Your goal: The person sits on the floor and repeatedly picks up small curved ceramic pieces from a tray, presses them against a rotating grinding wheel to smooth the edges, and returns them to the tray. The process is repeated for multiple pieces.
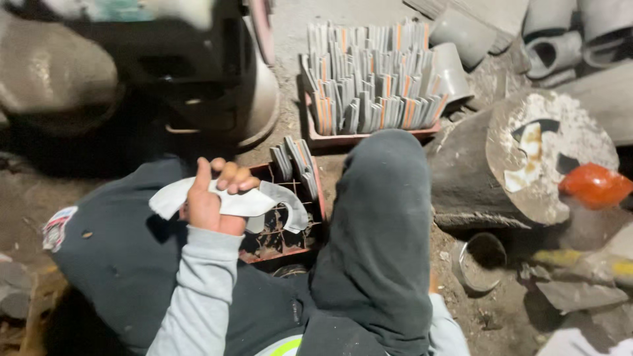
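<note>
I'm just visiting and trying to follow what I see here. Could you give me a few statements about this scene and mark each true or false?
1. The left hand grips curved grey-white pieces. True.
2. The right hand is holding the orange object. False: the right hand is out of view; that object lies apart on the right.
3. The far crate is packed with upright flat pieces. True.
4. The near crate is just as full. False: only a few pieces stand at its far end.
5. The round log has scraps on its flat face. True.

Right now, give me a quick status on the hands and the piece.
Left hand gripping curved white strip above small red crate. Right hand out of view, behind raised knee. Nothing blocking the crate.
</note>
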